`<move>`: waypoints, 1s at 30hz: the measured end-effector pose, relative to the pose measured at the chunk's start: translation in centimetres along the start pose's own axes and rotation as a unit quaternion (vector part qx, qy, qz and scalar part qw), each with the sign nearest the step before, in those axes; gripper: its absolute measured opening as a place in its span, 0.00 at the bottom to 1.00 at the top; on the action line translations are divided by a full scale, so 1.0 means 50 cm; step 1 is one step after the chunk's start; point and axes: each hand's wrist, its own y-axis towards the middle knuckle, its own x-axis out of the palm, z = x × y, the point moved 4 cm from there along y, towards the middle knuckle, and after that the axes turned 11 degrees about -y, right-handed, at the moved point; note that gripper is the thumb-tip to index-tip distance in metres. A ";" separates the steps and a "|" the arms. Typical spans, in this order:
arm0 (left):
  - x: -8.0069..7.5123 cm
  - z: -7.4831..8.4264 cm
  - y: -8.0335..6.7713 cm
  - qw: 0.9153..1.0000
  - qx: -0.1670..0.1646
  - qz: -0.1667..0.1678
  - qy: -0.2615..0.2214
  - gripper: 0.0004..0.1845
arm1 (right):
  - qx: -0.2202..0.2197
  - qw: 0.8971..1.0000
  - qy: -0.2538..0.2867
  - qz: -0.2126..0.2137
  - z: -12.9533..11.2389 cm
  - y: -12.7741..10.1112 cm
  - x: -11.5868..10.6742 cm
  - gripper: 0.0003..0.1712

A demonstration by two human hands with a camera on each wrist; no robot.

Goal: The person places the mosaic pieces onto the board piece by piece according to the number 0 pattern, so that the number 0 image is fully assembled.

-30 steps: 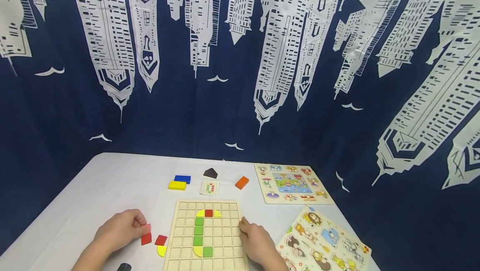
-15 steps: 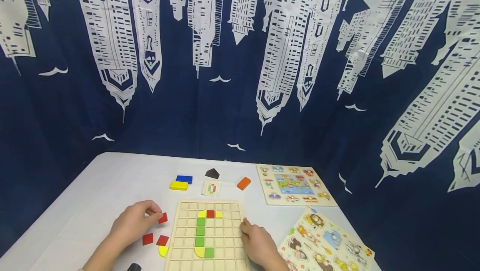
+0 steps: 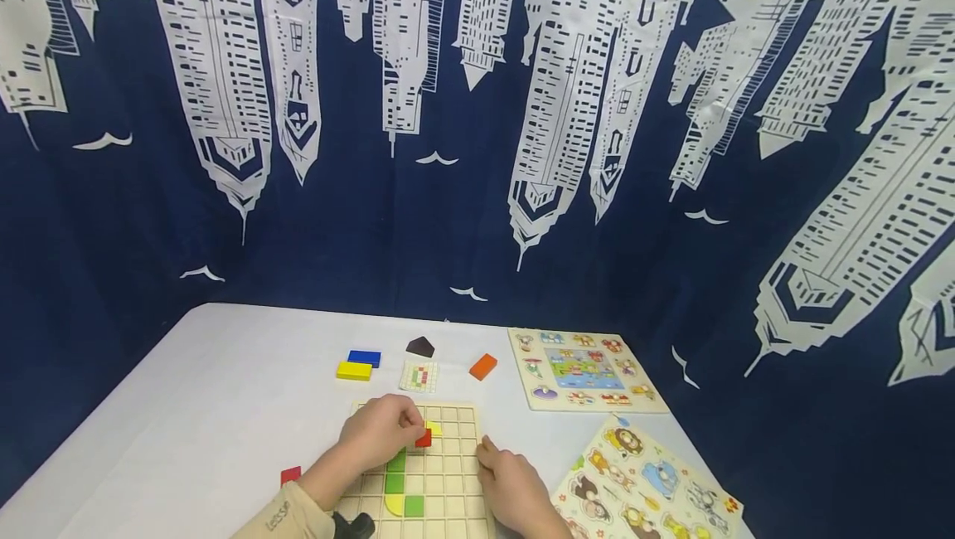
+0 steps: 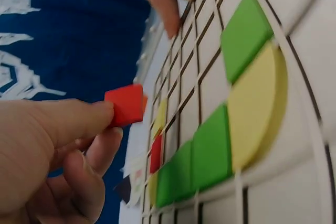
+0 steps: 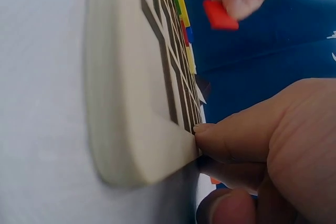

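A red square tile (image 3: 424,438) is pinched between the thumb and fingers of my left hand (image 3: 382,433), raised above the wooden grid board (image 3: 453,485). Green square tiles (image 3: 394,483) and yellow quarter-round tiles (image 4: 258,106) lie in the grid. Another red tile (image 4: 156,153) sits among them in the left wrist view; in the head view my left hand covers that spot. My right hand (image 3: 515,485) holds the board by its right edge, its fingertips against the rim in the right wrist view.
On the table left of the board lies a loose red tile (image 3: 290,475), partly behind my sleeve. Behind the board are a pattern card (image 3: 419,376), blue (image 3: 365,358), yellow (image 3: 354,371), brown (image 3: 421,347) and orange (image 3: 483,366) blocks. Two picture puzzles (image 3: 537,394) lie to the right.
My left hand has lifted the red tile from the table on the left and carried it right, over the board. My right hand has stayed at the board's edge.
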 end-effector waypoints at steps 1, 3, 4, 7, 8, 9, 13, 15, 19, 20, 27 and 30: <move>0.009 0.003 0.006 1.000 0.006 -0.001 0.008 0.10 | 0.001 1.000 0.000 0.000 0.000 0.000 0.000 0.20; 0.025 0.008 0.017 1.000 0.014 0.000 0.024 0.10 | 0.001 1.000 0.001 0.001 0.001 0.000 0.001 0.20; 0.032 0.009 0.022 0.999 0.017 0.000 0.033 0.11 | 0.002 1.000 0.000 0.001 0.002 -0.001 0.001 0.20; 0.049 0.013 0.032 0.998 0.018 -0.004 0.053 0.11 | 0.001 1.000 -0.003 0.005 0.003 -0.002 0.001 0.20; 0.053 0.014 0.035 0.998 0.015 -0.006 0.057 0.11 | -0.001 1.000 -0.004 0.006 0.003 -0.002 0.001 0.20; 0.057 0.015 0.036 0.998 0.013 -0.009 0.061 0.11 | -0.002 1.000 -0.005 0.006 0.003 -0.002 0.001 0.20; 0.065 0.016 0.038 0.997 0.007 -0.019 0.073 0.11 | -0.006 1.000 -0.003 0.005 0.003 -0.002 0.001 0.19; 0.064 0.017 0.038 0.997 0.007 -0.024 0.074 0.11 | -0.005 1.000 -0.001 0.004 0.003 -0.002 0.001 0.19; 0.058 0.018 0.038 0.996 0.010 -0.028 0.080 0.10 | -0.001 1.000 0.003 0.001 0.002 -0.001 -0.001 0.20; 0.056 0.018 0.039 0.996 0.010 -0.030 0.081 0.10 | 0.000 1.000 0.003 0.001 0.002 -0.001 -0.001 0.20; 0.058 0.020 0.044 0.994 0.013 -0.038 0.105 0.11 | -0.001 1.000 -0.002 0.008 0.002 -0.003 -0.003 0.19; 0.061 0.022 0.046 0.993 0.016 -0.039 0.111 0.11 | 0.000 1.000 0.001 0.011 0.002 -0.003 -0.002 0.19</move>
